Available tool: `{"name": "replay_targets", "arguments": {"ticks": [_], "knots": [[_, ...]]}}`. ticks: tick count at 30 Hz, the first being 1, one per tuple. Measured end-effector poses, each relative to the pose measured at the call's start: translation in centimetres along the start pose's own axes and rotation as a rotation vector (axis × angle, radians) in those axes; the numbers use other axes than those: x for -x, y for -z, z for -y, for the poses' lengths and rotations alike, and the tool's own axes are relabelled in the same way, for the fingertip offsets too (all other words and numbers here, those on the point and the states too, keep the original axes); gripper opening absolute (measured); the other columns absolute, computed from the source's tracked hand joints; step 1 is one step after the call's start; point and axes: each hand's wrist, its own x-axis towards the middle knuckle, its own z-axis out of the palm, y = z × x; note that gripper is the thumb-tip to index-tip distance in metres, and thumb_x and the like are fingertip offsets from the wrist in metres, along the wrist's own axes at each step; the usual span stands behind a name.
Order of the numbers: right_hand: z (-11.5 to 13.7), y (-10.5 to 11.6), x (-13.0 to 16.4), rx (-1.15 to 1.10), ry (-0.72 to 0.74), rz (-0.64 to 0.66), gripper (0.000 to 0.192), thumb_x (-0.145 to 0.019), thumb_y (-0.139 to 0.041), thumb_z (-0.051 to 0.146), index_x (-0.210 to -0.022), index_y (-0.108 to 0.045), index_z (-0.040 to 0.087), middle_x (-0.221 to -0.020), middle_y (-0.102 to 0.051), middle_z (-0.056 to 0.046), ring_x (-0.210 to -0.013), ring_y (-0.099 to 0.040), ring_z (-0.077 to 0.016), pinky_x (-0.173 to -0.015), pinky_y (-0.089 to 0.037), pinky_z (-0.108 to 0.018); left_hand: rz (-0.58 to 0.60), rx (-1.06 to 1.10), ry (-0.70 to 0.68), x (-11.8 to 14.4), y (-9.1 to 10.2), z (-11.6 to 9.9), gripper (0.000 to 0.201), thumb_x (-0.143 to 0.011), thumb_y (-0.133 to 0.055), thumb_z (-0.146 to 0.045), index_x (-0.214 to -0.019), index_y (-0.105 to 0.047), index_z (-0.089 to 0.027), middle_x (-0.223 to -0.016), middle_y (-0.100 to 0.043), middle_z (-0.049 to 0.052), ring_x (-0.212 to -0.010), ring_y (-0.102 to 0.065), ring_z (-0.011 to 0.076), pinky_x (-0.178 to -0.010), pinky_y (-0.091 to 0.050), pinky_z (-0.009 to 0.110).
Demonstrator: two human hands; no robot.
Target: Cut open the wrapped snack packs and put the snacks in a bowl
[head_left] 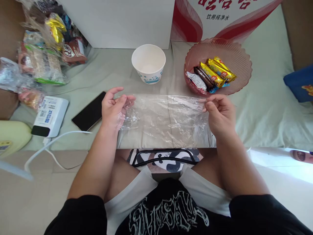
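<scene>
A clear plastic bag [168,119] is stretched flat between my two hands, above the front edge of the cloth-covered surface. At its left end, my left hand [114,106] pinches the film between thumb and fingers. My right hand [220,112] grips the top right corner, fingers curled in. Beyond the film stands a white paper bowl [149,62] with blue print, its visible inside bare. To its right, behind my right hand, a pink ribbed glass bowl [241,65] holds several wrapped snack bars [212,75].
Left of my left hand lie a dark phone [89,111] and a white device [51,112] with a cable. Packaged snacks [44,55] are heaped at the far left. A white box [122,23] and a red-and-white carton [220,23] stand at the back. A blue object [299,83] is at right.
</scene>
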Motion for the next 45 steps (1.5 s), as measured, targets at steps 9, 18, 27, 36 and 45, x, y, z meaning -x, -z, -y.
{"name": "replay_targets", "arguments": {"ticks": [9,18,27,36,45], "knots": [[-0.2,0.7,0.1,0.011,0.014,0.211,0.056,-0.071,-0.09,0.059,-0.116,-0.068,0.034,-0.092,-0.075,0.002,-0.077,-0.073,-0.0195,-0.084,-0.061,-0.04,-0.056,-0.101,-0.024,0.1,0.7,-0.4,0.036,-0.077,-0.088,-0.042,-0.102,-0.065,-0.029,-0.082,-0.079,-0.003,-0.077,-0.078,0.016,-0.067,-0.06,0.024],[0.0,0.0,0.6,0.103,0.08,-0.053,0.026,-0.09,-0.076,0.052,-0.093,-0.075,0.027,-0.103,-0.078,-0.003,-0.055,-0.065,-0.0113,-0.059,-0.056,-0.032,0.005,-0.214,-0.058,0.4,0.9,-0.2,0.032,-0.08,-0.084,-0.041,-0.105,-0.07,-0.025,-0.074,-0.078,-0.001,-0.069,-0.076,0.0156,-0.064,-0.057,0.024],[-0.1,0.3,-0.3,-0.229,-0.128,0.004,0.049,-0.069,-0.093,0.052,-0.107,-0.07,0.032,-0.082,-0.076,0.003,-0.1,-0.078,-0.0227,-0.086,-0.062,-0.038,0.071,-0.209,0.012,0.6,0.8,-0.5,0.052,-0.066,-0.088,-0.019,-0.115,-0.07,-0.021,-0.074,-0.076,0.001,-0.075,-0.075,0.0177,-0.072,-0.058,0.026],[-0.4,-0.1,0.1,-0.017,-0.072,-0.174,0.025,-0.088,-0.077,0.048,-0.096,-0.066,0.027,-0.069,-0.068,0.005,-0.054,-0.064,-0.0125,-0.057,-0.057,-0.029,0.038,-0.101,0.016,0.3,1.0,-0.6,0.051,-0.068,-0.094,-0.036,-0.111,-0.068,-0.029,-0.079,-0.079,-0.003,-0.049,-0.062,0.009,-0.043,-0.037,0.021],[0.2,-0.2,0.5,0.014,-0.008,-0.08,0.036,-0.078,-0.083,0.018,-0.107,-0.067,0.031,-0.099,-0.061,0.004,-0.062,-0.059,-0.0079,-0.053,-0.058,-0.023,0.045,0.114,-0.024,0.0,0.7,-0.9,0.045,-0.057,-0.095,-0.02,-0.092,-0.068,-0.029,-0.078,-0.068,-0.007,-0.054,-0.057,0.0055,-0.05,-0.046,0.019]]}}
